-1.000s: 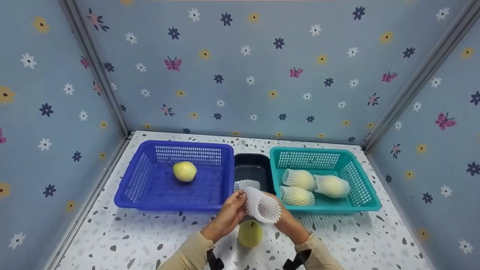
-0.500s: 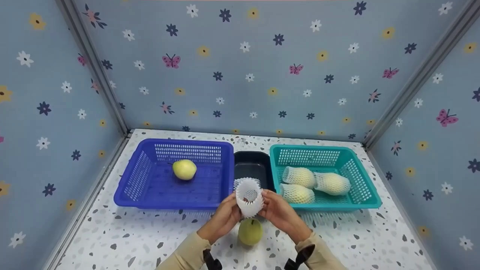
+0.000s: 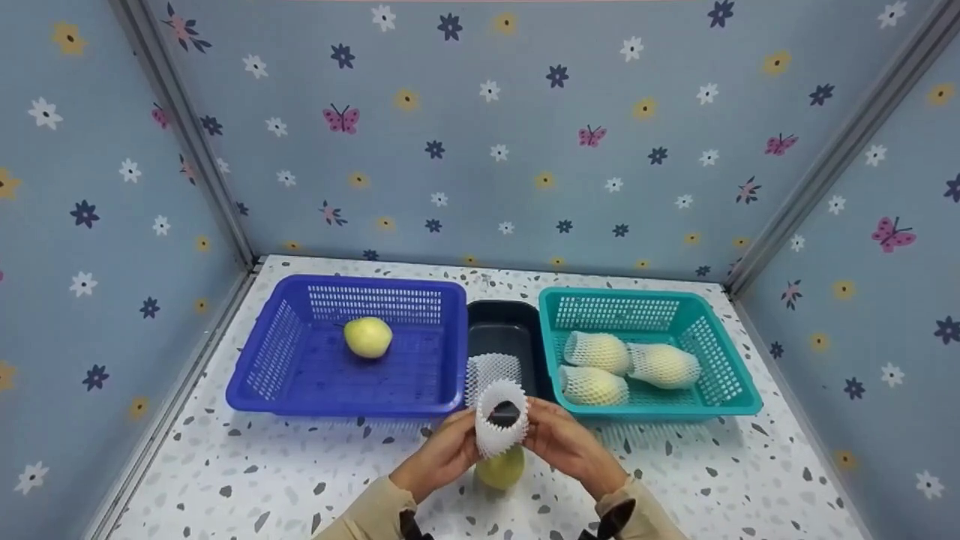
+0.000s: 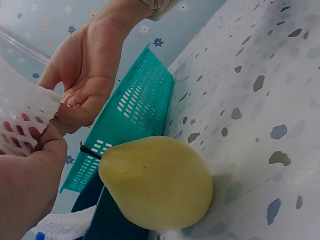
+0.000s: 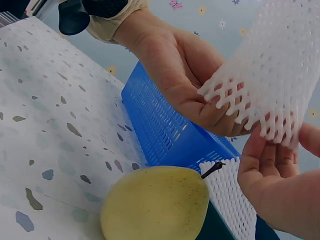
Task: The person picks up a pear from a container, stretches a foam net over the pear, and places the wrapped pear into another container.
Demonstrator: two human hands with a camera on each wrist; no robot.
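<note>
Foam sleeve (image 3: 499, 444) pinched from both sides above a bare pear (image 3: 501, 471)!

Head view: my left hand (image 3: 448, 451) and right hand (image 3: 566, 444) face each other, fingers curled, gripping the white netted foam between them; the pear stands on the speckled table (image 3: 750, 487), partly hidden by it. Left wrist: my fingertips nip the rim, clear air between net and fruit, teal basket (image 4: 145, 95) behind. Right wrist: close pinch at the rim again, pear upright, blue basket (image 5: 160, 115) beyond.
</note>
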